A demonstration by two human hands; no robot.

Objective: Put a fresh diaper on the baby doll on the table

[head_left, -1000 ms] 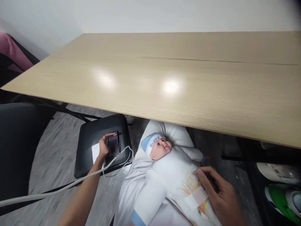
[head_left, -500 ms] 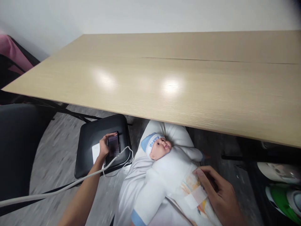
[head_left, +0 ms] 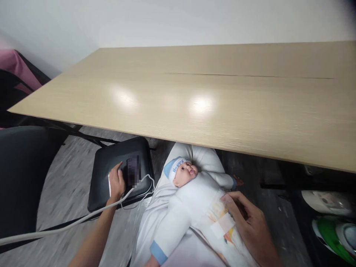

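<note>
A baby doll (head_left: 204,193) in a white suit with blue cuffs lies face up across my lap. Its blue and white cap (head_left: 176,168) carries blue lettering. Around its lower body is a diaper (head_left: 218,209) with an orange print and a pale tab on the front. My right hand (head_left: 247,224) pinches the diaper's upper edge between thumb and fingers. Over on the black stool, my left hand (head_left: 116,183) rests with fingers apart on a flat white object (head_left: 109,187), mostly covering it. A dark phone (head_left: 132,171) lies just right of that hand, partly blurred out.
A wooden table (head_left: 167,100) overhangs my knees. The black stool (head_left: 102,167) stands at my left, with a white cable (head_left: 69,225) running across. A black chair (head_left: 19,174) is further left. Green and white round items (head_left: 328,231) sit low at the right.
My left hand has moved left, off the phone and onto the white object. My right hand keeps its pinch on the diaper. The view has shifted slightly.
</note>
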